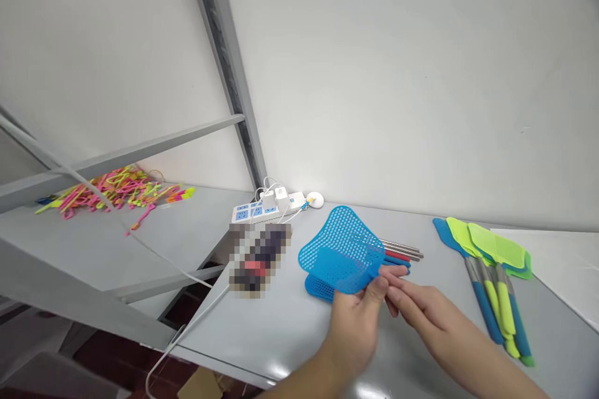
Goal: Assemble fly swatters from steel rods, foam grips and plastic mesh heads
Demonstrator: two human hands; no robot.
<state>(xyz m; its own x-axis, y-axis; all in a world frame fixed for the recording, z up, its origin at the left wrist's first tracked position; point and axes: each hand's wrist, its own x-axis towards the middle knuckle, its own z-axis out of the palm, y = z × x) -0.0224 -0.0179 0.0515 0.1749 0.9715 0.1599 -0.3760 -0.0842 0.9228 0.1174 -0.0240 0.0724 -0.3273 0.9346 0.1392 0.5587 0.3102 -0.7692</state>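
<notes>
A blue perforated fly swatter head [341, 240] is raised above the table, tilted, with its broad end away from me. My left hand [354, 327] is closed on its narrow neck, thumb on top. My right hand [423, 308] meets it at the same neck, fingers together and pinching there; whatever lies between those fingertips is mostly hidden. Under the raised head, another blue swatter head [318, 288] rests on the table. Just behind my hands lie several thin metal rods [405, 247] and a red piece [397, 255], partly covered by the blue mesh.
Several blue and green fly swatters [498, 249] lie fanned at the right, beside a white sheet [566, 262]. A white power strip [255, 215] with plugs stands against the wall. Left of it are a pixelated item [259, 262], a grey metal frame [229, 56] and a colourful pile [112, 187].
</notes>
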